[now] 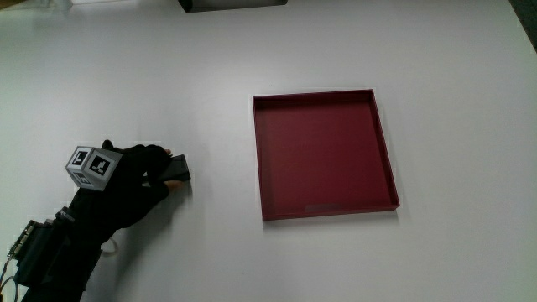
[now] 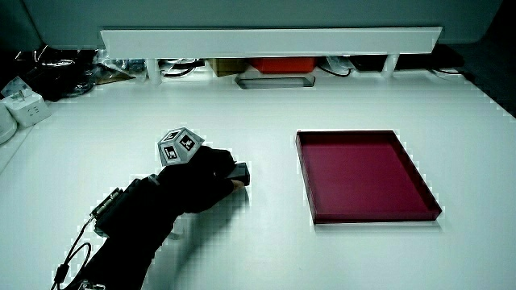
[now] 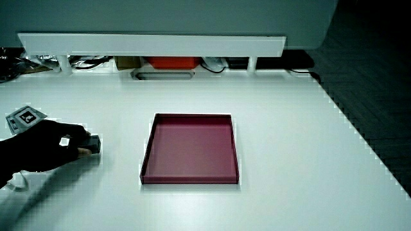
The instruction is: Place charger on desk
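A small dark charger lies on the white desk, beside the red tray. The gloved hand rests low on the desk with its fingers curled around the charger, which pokes out from the fingertips toward the tray. In both side views the charger shows the same way at the fingertips of the hand. The patterned cube sits on the back of the hand. The forearm runs toward the person.
The shallow red tray holds nothing and lies flat. A low white partition runs along the desk's edge farthest from the person, with cables and boxes under it. White adapters sit near one corner.
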`<state>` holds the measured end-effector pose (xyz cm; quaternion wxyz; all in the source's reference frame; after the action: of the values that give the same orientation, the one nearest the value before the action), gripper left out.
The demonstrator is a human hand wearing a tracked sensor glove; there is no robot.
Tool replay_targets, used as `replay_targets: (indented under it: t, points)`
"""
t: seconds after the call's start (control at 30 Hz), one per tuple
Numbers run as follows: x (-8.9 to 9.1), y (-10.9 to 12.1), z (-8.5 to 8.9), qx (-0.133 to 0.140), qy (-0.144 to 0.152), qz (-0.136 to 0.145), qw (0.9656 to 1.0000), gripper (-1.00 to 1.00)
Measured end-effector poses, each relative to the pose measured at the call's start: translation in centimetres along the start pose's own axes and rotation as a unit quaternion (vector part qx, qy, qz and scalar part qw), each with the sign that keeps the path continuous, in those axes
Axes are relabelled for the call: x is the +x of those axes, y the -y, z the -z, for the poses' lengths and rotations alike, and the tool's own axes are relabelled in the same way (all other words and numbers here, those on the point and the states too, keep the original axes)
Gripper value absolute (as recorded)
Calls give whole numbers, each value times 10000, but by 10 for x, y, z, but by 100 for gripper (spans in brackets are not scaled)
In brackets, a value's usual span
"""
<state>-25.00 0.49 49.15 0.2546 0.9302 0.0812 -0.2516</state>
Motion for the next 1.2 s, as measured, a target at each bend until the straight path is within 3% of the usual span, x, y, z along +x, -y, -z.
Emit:
replay_targets:
  t: [0.03,0.07,0.17,0.23,0.3,0.4,0.43,0.53,0.6,0.73,0.77,0.8,0.87,0.9,0.93,0.97,1.0,1.03,1.07,1.1,1.13,1.17,1.2]
  points:
    - [-2,0,2,36,-18,98,9999,0]
    - [-5,0,5,2,128,-33,9999,0]
    - [-7,1,8,-33,-22,-53,10000,0]
    - [-11,2,12,-68,115,-143,9998,0]
    - [-13,2,14,-8,-53,-76,10000,0]
    - [-19,4,18,-3,196,-165,9997,0]
    - [-20,3,18,52,158,-55,9998,0]
    - [-18,4,17,40,12,-129,9999,0]
    - [-22,4,19,22,230,-129,9996,0]
    - [-21,5,19,32,144,-130,9998,0]
    - [-64,-4,45,-83,165,-359,9992,0]
    - [-22,5,21,-42,193,-205,9996,-8]
    - [-25,7,21,17,204,-134,9997,-23]
    - [-27,8,20,78,390,-151,9991,-31]
    - [-27,10,15,107,231,-58,9997,-38]
    - [-31,10,12,120,254,51,9996,-46]
    - [-24,12,3,83,259,-140,9995,-54]
    - [-25,11,-1,187,233,159,9994,-62]
    - [-20,13,-10,289,-1,237,9993,-69]
    - [-21,12,-15,249,98,251,9993,-77]
    - [-16,13,-23,271,-67,261,9993,-85]
    - [-13,13,-29,67,191,102,9997,-92]
    - [-10,11,-35,-17,168,14,9999,-100]
